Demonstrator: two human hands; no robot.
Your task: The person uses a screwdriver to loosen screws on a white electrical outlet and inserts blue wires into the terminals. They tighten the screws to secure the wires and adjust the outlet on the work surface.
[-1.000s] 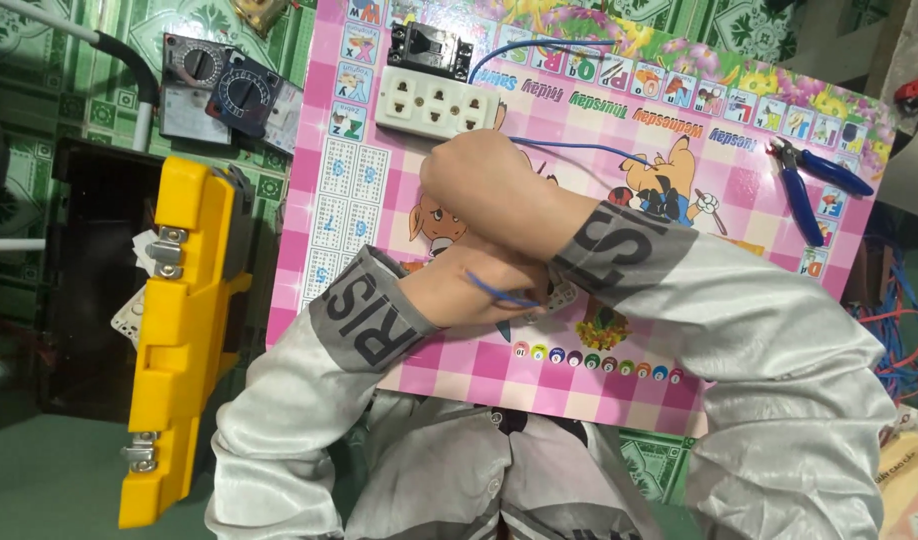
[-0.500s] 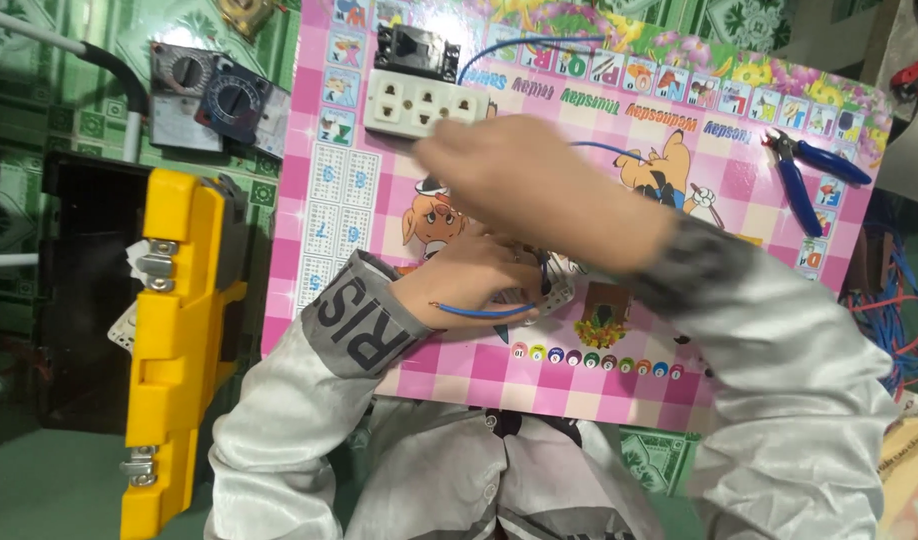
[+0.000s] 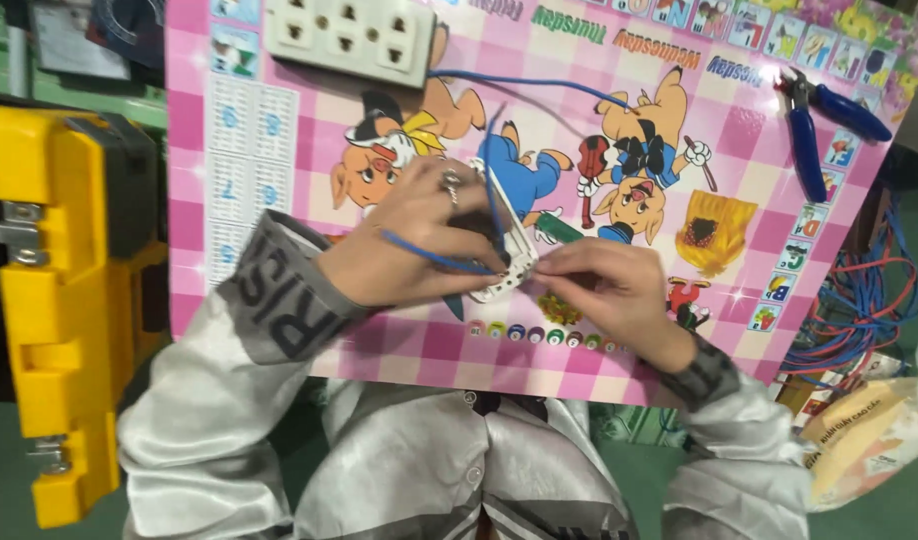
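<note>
Near the middle of the frame both hands meet over a pink cartoon board (image 3: pixel 679 340) that lies across the person's lap. The left hand (image 3: pixel 409 240) grips a small white electrical part (image 3: pixel 511 262), fingers curled over its top, with a ring showing on one finger. A blue wire (image 3: pixel 434 255) runs across that hand and bends upward beside the part. The right hand (image 3: pixel 604 285) pinches the lower right edge of the same white part with thumb and fingertips; whether it also holds the wire cannot be told. At the top of the frame, left of centre, a white socket strip (image 3: pixel 347 38) rests on the board, with another blue wire (image 3: pixel 539 85) leading away from it to the right. Blue-handled pliers (image 3: pixel 814 125) lie at the upper right of the board. A yellow toolbox (image 3: pixel 59 300) stands along the left edge, and a tangle of blue and red wires (image 3: pixel 859 300) sits at the right edge
</note>
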